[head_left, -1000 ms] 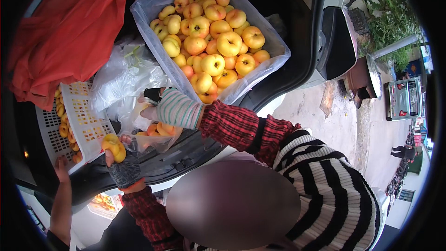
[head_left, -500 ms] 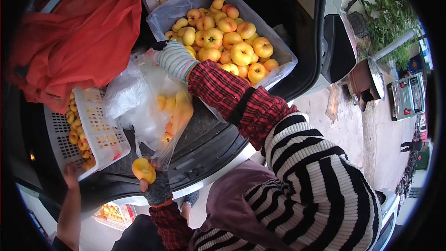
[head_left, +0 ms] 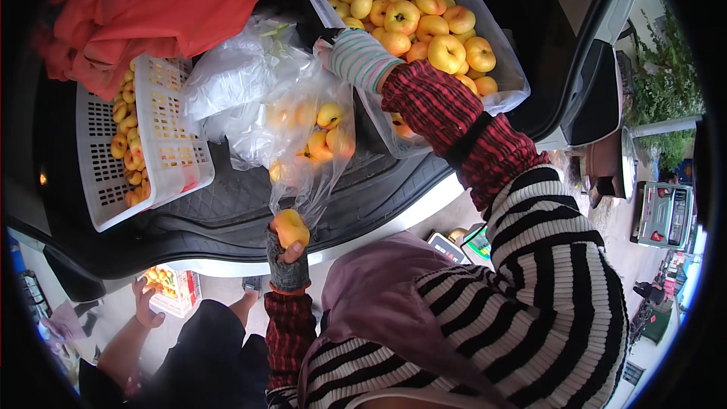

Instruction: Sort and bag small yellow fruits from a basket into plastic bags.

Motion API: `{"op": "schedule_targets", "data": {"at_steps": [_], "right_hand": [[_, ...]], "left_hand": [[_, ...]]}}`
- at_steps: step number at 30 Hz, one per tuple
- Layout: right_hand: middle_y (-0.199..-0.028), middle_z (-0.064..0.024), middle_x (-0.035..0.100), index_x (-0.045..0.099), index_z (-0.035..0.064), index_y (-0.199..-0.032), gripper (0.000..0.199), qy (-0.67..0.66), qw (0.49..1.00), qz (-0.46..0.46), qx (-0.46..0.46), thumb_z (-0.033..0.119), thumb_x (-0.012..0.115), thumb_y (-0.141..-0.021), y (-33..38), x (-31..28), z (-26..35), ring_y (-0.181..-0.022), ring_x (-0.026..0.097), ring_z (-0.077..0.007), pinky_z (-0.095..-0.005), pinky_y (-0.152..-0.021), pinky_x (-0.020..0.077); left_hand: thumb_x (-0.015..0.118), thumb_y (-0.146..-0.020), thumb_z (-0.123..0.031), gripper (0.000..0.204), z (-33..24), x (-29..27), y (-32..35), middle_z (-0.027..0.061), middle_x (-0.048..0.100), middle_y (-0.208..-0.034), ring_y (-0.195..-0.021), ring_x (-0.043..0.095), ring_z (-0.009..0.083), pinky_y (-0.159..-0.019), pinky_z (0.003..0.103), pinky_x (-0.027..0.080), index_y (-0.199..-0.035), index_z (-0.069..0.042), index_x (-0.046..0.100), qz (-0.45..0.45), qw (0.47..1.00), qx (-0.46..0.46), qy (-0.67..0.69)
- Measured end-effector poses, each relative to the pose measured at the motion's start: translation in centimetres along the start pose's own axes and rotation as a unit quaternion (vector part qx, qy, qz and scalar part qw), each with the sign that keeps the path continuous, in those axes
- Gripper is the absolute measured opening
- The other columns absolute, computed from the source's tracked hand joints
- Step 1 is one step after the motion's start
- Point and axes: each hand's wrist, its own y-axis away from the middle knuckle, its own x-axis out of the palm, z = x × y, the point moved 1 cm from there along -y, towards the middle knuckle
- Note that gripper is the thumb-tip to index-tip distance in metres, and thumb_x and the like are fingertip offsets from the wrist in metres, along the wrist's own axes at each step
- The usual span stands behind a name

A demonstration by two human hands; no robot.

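1. I'm holding a yellow fruit (head_left: pixel 290 226) in my left hand (head_left: pixel 288 266), the grip curling around it, just below the clear plastic bag (head_left: pixel 304 191).
2. I'm seeing more fruits (head_left: pixel 319 145) lying inside that bag, over the dark vehicle floor (head_left: pixel 379 186).
3. My right hand (head_left: pixel 357 59) is overlapping the lined crate's (head_left: pixel 515 79) left edge, near the bag; I cannot tell how far that grip is opening.
4. A white basket (head_left: pixel 176 140) of fruit is standing left of the bag.

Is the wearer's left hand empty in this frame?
No, the left hand, in a dark grey fingerless glove, holds a yellow fruit, with the bare thumb pressed against it.
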Motion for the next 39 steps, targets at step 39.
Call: {"op": "schedule_targets", "data": {"at_steps": [39], "right_hand": [[-0.106,-0.0098,0.064,0.06,0.0106,-0.113,0.037,0.287,0.948,-0.044,0.129,0.025,0.06,-0.08,-1.3,-10.7,-14.5,-0.102,0.059,-0.0275,-0.0391,-0.086,0.0469]], "left_hand": [[0.067,-0.074,-0.025,0.048,-9.9,27.1,3.6,0.0202,0.056,-0.086,-0.075,0.06,0.0305,-0.068,0.037,0.05,-0.109,0.0,0.045,0.37,0.887,0.255,-0.107]]}}
